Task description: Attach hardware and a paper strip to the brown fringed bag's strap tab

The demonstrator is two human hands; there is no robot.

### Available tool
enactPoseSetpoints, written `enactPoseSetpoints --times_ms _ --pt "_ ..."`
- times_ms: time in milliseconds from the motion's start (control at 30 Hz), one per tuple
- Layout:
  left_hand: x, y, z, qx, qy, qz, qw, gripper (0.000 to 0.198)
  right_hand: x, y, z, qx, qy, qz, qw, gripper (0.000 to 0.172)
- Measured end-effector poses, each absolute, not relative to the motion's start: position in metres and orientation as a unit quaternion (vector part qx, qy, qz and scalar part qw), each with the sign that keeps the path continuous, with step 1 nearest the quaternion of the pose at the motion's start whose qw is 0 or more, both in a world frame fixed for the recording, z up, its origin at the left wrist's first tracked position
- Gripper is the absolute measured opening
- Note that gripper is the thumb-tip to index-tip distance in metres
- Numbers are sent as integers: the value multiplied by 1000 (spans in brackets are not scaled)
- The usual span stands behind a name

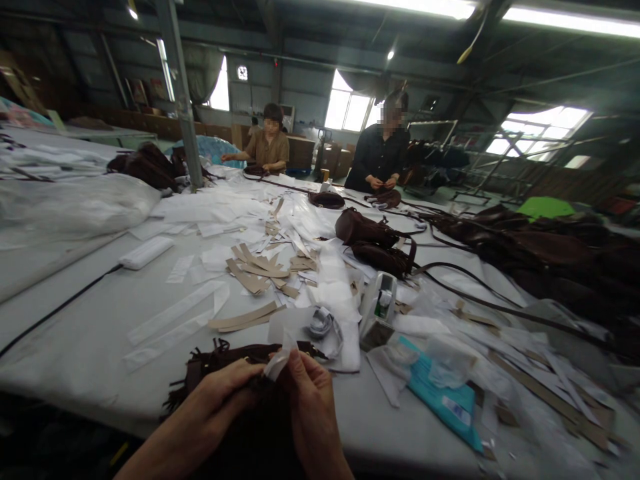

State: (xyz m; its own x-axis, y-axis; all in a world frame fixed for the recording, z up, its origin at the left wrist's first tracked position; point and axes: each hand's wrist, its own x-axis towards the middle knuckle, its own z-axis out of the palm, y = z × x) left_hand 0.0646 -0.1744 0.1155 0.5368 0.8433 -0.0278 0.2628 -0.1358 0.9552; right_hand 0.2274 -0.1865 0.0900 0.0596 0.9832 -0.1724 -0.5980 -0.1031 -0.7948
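Observation:
At the near table edge a dark brown fringed bag [210, 363] lies under both my hands. My left hand [227, 387] is closed, with its fingers pressed on the bag's top. My right hand [307, 387] pinches a strip of white paper [277, 360] that sticks up between the two hands. Just beyond them lie a crumpled roll of white tape [323, 323] and a white tape dispenser [377, 310].
White paper scraps and tan cardboard strips [255, 270] litter the grey table [80, 333]. Brown bags [375, 243] and straps pile up in the middle and at the right. A blue packet [445, 400] lies at the right. Two people work at the far side. A black cable [55, 310] runs along the left.

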Motion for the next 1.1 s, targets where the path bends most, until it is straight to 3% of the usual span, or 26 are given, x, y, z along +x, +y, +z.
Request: enactPoseSetpoints --times_ms 200,333,500,700,1000,1100 --pt "67 -179 106 616 463 275 575 56 236 -188 88 -452 -303 579 607 30" --pt "68 -181 111 579 432 293 627 62 237 -191 95 -461 -319 589 582 36" --pt "67 -180 115 560 411 288 659 56 239 -191 104 -418 -300 637 574 32" --pt "67 -179 109 543 408 307 667 40 241 -196 106 -486 -418 594 487 39" --pt "69 -177 101 554 401 300 665 24 231 -196 109 -422 -392 653 492 32" --pt "71 -175 108 600 425 289 613 18 227 -197 110 -424 -389 632 518 31"
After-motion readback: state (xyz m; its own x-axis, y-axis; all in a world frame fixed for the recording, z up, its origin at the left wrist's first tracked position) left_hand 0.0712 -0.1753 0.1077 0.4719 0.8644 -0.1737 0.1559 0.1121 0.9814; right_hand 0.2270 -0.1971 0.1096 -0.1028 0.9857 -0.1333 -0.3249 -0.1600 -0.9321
